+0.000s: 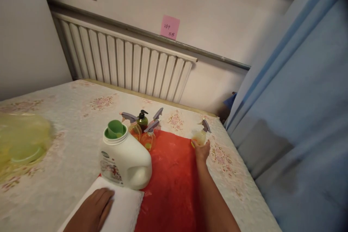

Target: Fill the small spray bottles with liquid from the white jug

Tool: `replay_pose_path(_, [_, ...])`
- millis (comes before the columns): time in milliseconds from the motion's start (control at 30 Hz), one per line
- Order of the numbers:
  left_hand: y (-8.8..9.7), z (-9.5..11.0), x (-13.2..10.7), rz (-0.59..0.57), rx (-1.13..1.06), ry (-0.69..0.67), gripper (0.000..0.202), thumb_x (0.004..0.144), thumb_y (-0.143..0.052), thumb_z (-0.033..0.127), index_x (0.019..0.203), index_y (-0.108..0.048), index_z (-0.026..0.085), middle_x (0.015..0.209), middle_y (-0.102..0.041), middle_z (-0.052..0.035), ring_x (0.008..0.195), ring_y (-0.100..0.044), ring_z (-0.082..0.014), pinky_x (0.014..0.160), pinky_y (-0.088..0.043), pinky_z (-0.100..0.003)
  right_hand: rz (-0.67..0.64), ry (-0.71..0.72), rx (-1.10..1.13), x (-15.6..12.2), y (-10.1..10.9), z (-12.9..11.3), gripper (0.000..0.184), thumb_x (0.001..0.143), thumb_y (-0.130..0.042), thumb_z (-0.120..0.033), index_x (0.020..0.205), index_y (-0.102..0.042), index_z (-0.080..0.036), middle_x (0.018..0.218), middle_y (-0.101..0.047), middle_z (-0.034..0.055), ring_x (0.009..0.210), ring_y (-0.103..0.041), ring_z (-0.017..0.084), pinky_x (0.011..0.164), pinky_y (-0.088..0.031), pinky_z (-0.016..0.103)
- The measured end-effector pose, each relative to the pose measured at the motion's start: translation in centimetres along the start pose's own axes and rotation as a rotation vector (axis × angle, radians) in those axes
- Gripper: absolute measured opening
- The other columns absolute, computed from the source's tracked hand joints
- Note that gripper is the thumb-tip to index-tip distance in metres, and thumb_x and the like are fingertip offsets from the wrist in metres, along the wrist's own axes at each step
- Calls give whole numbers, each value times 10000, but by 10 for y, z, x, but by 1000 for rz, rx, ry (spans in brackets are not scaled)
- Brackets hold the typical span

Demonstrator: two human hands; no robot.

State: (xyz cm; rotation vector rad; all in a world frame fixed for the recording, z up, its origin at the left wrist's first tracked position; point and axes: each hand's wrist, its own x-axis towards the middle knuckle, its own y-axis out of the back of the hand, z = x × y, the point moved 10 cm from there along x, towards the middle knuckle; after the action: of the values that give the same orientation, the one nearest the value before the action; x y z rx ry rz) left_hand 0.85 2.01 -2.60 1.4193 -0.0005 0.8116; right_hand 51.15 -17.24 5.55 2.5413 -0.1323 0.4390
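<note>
My right hand [201, 150] reaches forward to the far right edge of a red sheet [171, 174], its fingers wrapped round a clear spray bottle [199, 137] with a grey trigger head. The bottle stands upright, with a little yellowish liquid visible. My left hand [94, 206] lies flat on a folded white towel [123, 206], fingers stretched out, holding nothing. Just beyond it stands a big white detergent jug [126, 161] with a green cup [115, 129] in its mouth. Behind the jug are several trigger spray bottles [148, 140] and a dark green pump bottle [141, 120].
A yellow translucent bag [27, 134] with a round green object inside lies at the left. A floral cloth [73, 119] covers the table. Beyond it are a white radiator [127, 58] and a wall with a pink note [170, 27]. Blue curtains [299, 108] hang on the right.
</note>
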Motion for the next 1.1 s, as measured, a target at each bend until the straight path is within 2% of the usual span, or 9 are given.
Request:
replay_pose_path(133, [1, -2, -4, 4, 27, 1, 334, 956, -520, 507, 1125, -692, 275, 1138, -729, -43, 1044, -690, -254, 973, -547, -395, -45, -101, -9, 10, -24, 9, 735, 543, -808, -497, 1156, -580, -161, 1047, -728, 157, 934, -699, 297, 754, -518, 327])
replay_pose_path(300, [8, 2, -2, 4, 22, 23, 323, 957, -514, 500, 1112, -691, 280, 1132, -733, -45, 1038, -693, -258, 960, -559, -399, -6, -173, -28, 24, -21, 16, 639, 580, -785, -452, 1112, -606, -146, 1131, -709, 205, 1047, -675, 324, 860, -500, 350])
replay_pose_path(400, [14, 8, 5, -7, -11, 23, 301, 963, -508, 474, 1098, -691, 277, 1102, -735, -43, 1012, -699, -251, 936, -569, -385, 24, -193, -31, 34, 3, 22, 658, 574, -783, -441, 1122, -606, -122, 1148, -697, 230, 1093, -658, 347, 897, -492, 372])
replay_pose_path(500, [25, 16, 13, 13, -38, 6, 305, 968, -495, 472, 1065, -698, 265, 1058, -741, -45, 963, -707, -244, 901, -570, -363, 59, -194, -21, 40, 39, 24, 709, 568, -778, -451, 1174, -588, -136, 1204, -677, 223, 1152, -630, 349, 942, -476, 380])
replay_pose_path(633, [35, 24, 21, 42, -67, -15, 330, 979, -465, 469, 1031, -698, 242, 1009, -741, -55, 934, -701, -243, 869, -555, -355, 57, -168, 16, 33, 86, 18, 733, 545, -779, -461, 1180, -600, -142, 1233, -666, 220, 1177, -614, 357, 976, -461, 392])
replay_pose_path(733, [36, 26, 23, 38, -86, -23, 312, 979, -453, 434, 1002, -693, 235, 980, -733, -59, 926, -688, -245, 858, -538, -362, 6, -122, 74, 6, 111, 7, 730, 527, -787, -461, 1160, -628, -134, 1192, -691, 198, 1135, -638, 342, 956, -483, 380])
replay_pose_path(867, [33, 25, 26, -3, -120, -13, 278, 969, -444, 361, 952, -679, 213, 944, -707, -70, 914, -661, -244, 886, -508, -375, -96, -40, 188, -61, 131, -11, 673, 530, -797, -452, 1131, -673, -174, 1042, -750, 93, 994, -697, 287, 853, -538, 349])
replay_pose_path(1000, [33, 30, 29, -63, -172, 7, 267, 937, -419, 291, 893, -661, 185, 912, -688, -96, 912, -642, -266, 879, -504, -410, -425, 5, 551, -147, 129, -34, 729, 536, -829, -437, 1196, -658, -180, 1061, -751, 83, 998, -696, 297, 859, -551, 391])
replay_pose_path(1100, [52, 42, 33, -35, -357, 99, 250, 906, -448, 315, 985, -643, 179, 979, -693, -98, 958, -645, -258, 911, -501, -416, -630, -18, 679, -208, 132, -51, 740, 513, -871, -412, 1195, -663, -213, 1080, -747, 76, 1021, -693, 314, 877, -557, 418])
